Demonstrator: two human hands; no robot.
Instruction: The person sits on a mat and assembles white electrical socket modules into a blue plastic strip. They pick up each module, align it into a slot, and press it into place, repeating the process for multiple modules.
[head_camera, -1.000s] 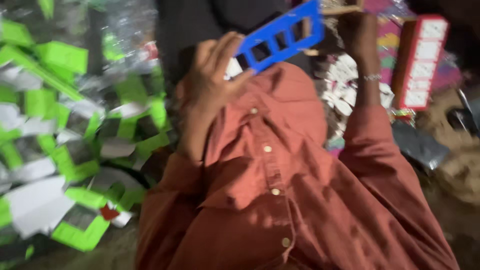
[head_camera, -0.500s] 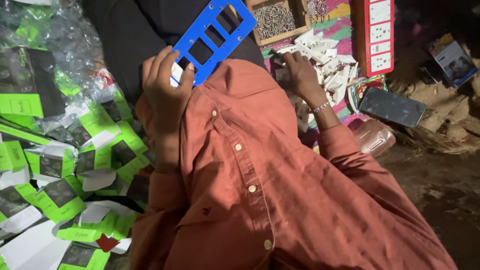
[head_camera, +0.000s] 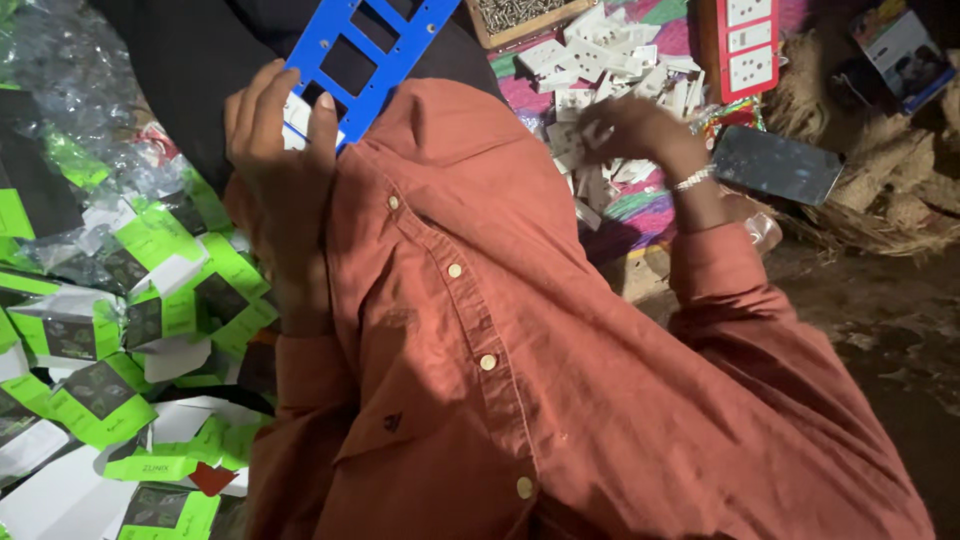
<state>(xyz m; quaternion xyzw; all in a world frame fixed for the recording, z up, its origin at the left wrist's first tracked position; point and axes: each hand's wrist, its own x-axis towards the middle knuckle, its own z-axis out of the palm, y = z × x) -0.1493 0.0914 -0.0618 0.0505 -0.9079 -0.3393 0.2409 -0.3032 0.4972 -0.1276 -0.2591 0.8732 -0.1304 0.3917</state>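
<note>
Blue frame, rust shirt, green-white boxes.

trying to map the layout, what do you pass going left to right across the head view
green and white cartons → left hand holding the blue plastic frame → rust-red shirt front → right hand over the white socket parts → dark phone

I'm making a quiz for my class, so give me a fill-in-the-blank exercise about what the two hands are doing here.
1. The left hand holds a plastic frame coloured ____.
2. The right hand reaches into a pile of small sockets coloured ____.
3. The right wrist wears a ____.
4. The cartons beside the left arm are white, black and ____.

Missing words: blue; white; bracelet; green
</note>
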